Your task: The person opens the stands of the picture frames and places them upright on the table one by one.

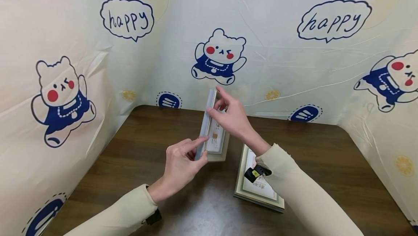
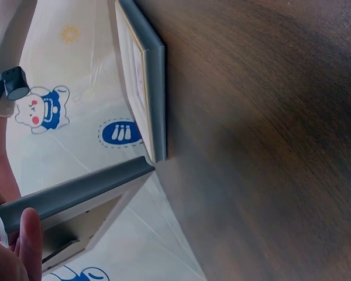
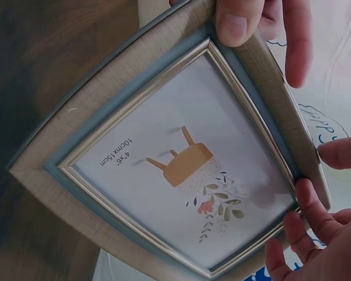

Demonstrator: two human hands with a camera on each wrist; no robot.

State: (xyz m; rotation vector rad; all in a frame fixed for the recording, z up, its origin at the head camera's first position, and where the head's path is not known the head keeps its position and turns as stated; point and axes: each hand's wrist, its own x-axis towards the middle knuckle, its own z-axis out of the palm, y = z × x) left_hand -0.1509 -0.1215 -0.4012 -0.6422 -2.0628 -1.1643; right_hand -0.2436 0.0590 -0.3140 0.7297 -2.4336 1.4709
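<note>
Both hands hold a picture frame, tilted so that one long grey-blue side faces up. In the right wrist view, its beige face surrounds a print with a chair, flowers and size lettering. My left hand pinches the near end of that upper side, with the index finger laid along the edge. At the far end, my right hand grips the same side between thumb and fingers. The left wrist view shows the frame's back with a support leg; the lower part of my left palm is cut off.
A second picture frame, printed "free style", lies face up on the brown wooden table, partly under my right forearm. A white cloth with cartoon bears hangs around the table's back and sides. Each wrist carries a small black camera.
</note>
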